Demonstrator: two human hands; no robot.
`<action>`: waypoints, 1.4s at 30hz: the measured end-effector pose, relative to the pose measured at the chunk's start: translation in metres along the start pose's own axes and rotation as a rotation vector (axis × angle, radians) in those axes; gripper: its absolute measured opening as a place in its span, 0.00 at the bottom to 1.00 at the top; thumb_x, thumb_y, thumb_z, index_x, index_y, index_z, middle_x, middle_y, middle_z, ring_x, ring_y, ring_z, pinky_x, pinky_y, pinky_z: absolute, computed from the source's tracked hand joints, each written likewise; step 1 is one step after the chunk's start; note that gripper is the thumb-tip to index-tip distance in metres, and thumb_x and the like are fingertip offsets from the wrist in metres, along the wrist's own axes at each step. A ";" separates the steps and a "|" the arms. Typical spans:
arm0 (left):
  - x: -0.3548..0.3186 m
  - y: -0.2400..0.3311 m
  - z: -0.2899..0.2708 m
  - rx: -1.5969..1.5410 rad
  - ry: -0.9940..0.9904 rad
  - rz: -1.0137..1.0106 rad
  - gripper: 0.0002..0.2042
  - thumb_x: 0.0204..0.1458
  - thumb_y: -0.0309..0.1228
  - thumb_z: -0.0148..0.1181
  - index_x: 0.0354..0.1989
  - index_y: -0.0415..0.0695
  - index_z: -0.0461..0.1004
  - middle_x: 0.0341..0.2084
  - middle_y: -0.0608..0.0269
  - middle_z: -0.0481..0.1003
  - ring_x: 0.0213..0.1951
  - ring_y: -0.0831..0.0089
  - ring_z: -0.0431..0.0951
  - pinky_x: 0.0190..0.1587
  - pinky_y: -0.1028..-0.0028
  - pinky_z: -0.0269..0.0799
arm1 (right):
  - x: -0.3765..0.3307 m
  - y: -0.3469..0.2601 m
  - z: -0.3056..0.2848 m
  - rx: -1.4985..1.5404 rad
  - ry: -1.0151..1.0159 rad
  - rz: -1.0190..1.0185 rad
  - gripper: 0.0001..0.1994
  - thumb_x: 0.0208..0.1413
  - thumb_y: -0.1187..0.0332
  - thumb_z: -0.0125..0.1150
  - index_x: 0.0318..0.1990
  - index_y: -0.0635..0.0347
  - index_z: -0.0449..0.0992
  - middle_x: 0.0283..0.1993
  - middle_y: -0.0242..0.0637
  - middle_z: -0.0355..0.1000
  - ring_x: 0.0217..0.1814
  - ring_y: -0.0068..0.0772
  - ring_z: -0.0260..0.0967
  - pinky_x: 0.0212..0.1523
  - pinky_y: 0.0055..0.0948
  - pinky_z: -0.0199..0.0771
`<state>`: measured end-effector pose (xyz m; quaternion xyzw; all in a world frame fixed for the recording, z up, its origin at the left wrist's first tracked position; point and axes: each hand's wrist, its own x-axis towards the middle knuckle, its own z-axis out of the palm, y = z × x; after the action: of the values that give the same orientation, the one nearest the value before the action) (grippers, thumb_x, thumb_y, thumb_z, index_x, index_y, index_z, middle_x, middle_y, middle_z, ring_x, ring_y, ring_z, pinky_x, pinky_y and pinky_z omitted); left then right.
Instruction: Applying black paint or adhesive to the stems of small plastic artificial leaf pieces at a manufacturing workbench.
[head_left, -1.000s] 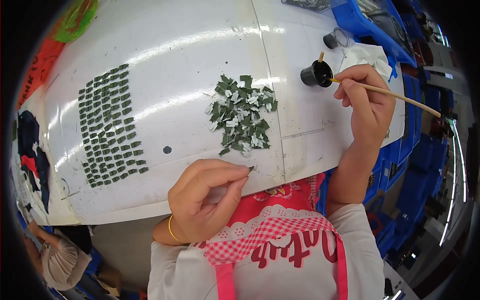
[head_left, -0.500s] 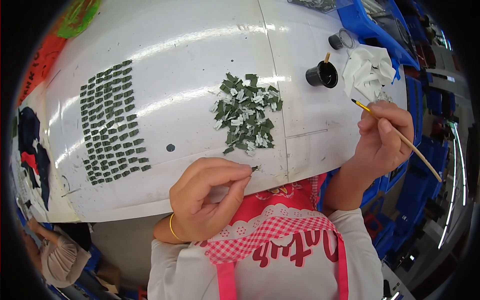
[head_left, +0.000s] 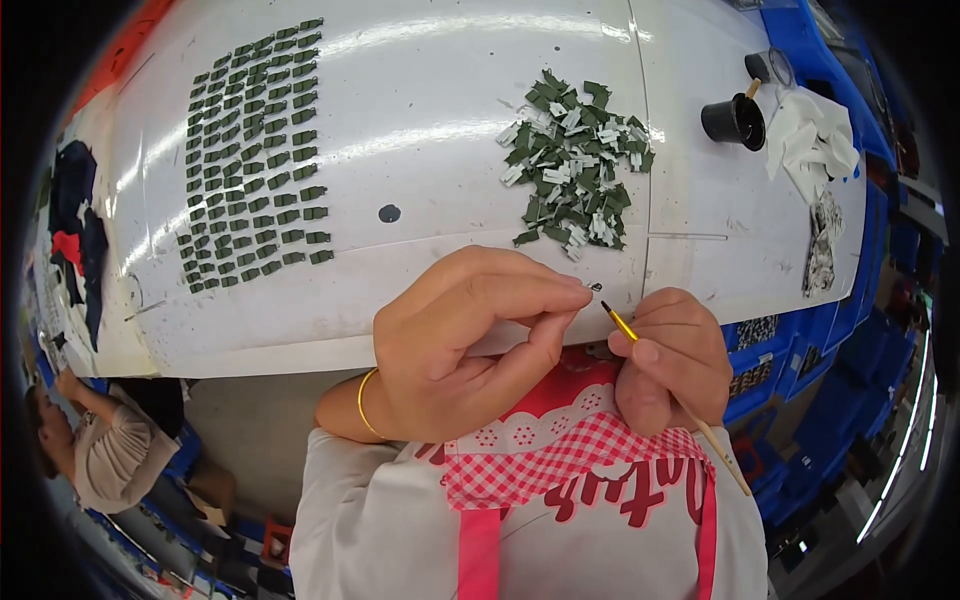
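My left hand pinches a tiny dark piece between thumb and forefinger; only its end shows past the fingertips. In my right hand is a thin paintbrush with a dark tip and yellow ferrule, slanting up to the left. The brush tip is close beside the piece; whether they touch I cannot tell. Beyond the hands lies a heap of small dark green and pale grey parts. Similar green pieces stand in several rows on the left of the white table.
A black cup with a wooden stick in it stands at the far right, beside crumpled white paper and another small cup. Blue bins line the table's right side. Another person is at the lower left.
My right hand has come left and down with the paintbrush, from beside the black cup to the piece. My left hand still pinches the piece. The view has shifted, so the table appears higher.
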<state>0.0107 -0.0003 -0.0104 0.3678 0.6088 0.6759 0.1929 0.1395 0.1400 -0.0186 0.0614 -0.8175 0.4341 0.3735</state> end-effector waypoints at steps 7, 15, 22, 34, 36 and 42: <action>-0.002 0.002 -0.003 0.036 -0.032 -0.021 0.13 0.39 0.10 0.61 0.35 0.35 0.78 0.33 0.54 0.77 0.27 0.75 0.73 0.31 0.82 0.69 | 0.001 -0.001 -0.002 -0.058 -0.077 -0.012 0.12 0.50 0.78 0.49 0.42 0.67 0.73 0.33 0.49 0.75 0.26 0.32 0.67 0.28 0.32 0.70; -0.002 0.001 -0.001 0.022 -0.013 -0.016 0.14 0.37 0.10 0.61 0.35 0.36 0.79 0.33 0.56 0.77 0.24 0.78 0.71 0.27 0.84 0.66 | -0.002 0.000 -0.004 -0.047 -0.087 0.016 0.15 0.43 0.77 0.55 0.42 0.67 0.74 0.36 0.42 0.72 0.28 0.32 0.65 0.29 0.31 0.71; -0.002 0.004 -0.004 0.015 -0.054 -0.039 0.14 0.38 0.09 0.60 0.36 0.35 0.78 0.34 0.53 0.77 0.28 0.74 0.75 0.32 0.82 0.71 | -0.001 0.000 -0.007 -0.047 -0.094 0.037 0.16 0.42 0.77 0.55 0.43 0.66 0.74 0.36 0.41 0.72 0.29 0.32 0.66 0.30 0.32 0.71; -0.003 0.000 -0.001 -0.011 -0.018 -0.027 0.15 0.37 0.10 0.62 0.36 0.36 0.79 0.33 0.57 0.76 0.21 0.81 0.67 0.22 0.85 0.62 | -0.002 0.000 0.000 -0.063 -0.002 0.017 0.09 0.53 0.72 0.51 0.39 0.67 0.73 0.29 0.47 0.75 0.23 0.30 0.64 0.25 0.30 0.67; -0.003 0.001 -0.002 -0.007 -0.025 -0.035 0.15 0.37 0.10 0.62 0.36 0.36 0.79 0.34 0.57 0.76 0.21 0.81 0.67 0.22 0.85 0.63 | -0.001 -0.001 -0.001 -0.067 -0.022 0.019 0.09 0.54 0.72 0.50 0.39 0.66 0.73 0.29 0.47 0.75 0.23 0.30 0.64 0.25 0.30 0.67; -0.002 -0.001 -0.001 -0.011 -0.021 -0.009 0.14 0.36 0.10 0.63 0.35 0.35 0.79 0.33 0.56 0.76 0.22 0.79 0.69 0.23 0.86 0.64 | -0.005 -0.001 -0.002 -0.005 0.048 0.004 0.09 0.54 0.70 0.50 0.40 0.64 0.72 0.29 0.46 0.75 0.23 0.30 0.65 0.25 0.30 0.67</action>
<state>0.0113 -0.0023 -0.0116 0.3709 0.6046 0.6747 0.2044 0.1444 0.1403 -0.0202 0.0485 -0.8094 0.4342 0.3925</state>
